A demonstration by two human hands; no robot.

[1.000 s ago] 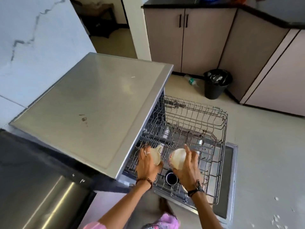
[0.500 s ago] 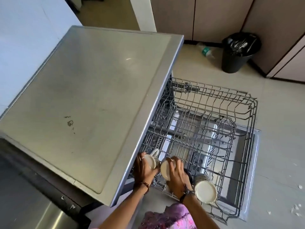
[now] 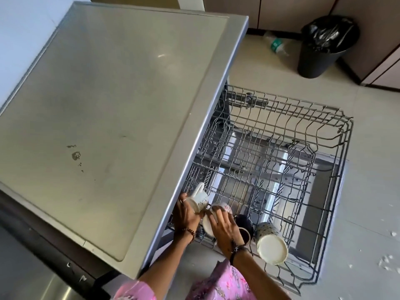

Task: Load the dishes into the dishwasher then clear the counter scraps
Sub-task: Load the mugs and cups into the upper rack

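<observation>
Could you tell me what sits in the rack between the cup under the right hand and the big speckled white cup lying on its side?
In the head view, a dark navy mug sits between the white cup under the right hand and the large speckled white cup.

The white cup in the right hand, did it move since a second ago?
Yes. The white cup in the right hand has come down toward the rack's near-left corner, beside the dark mug.

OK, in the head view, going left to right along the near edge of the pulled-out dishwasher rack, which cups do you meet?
White handled mug held by the left hand → pale patterned cup under the right hand → dark navy mug → tall white speckled tumbler lying tilted on the wire rack.
</observation>
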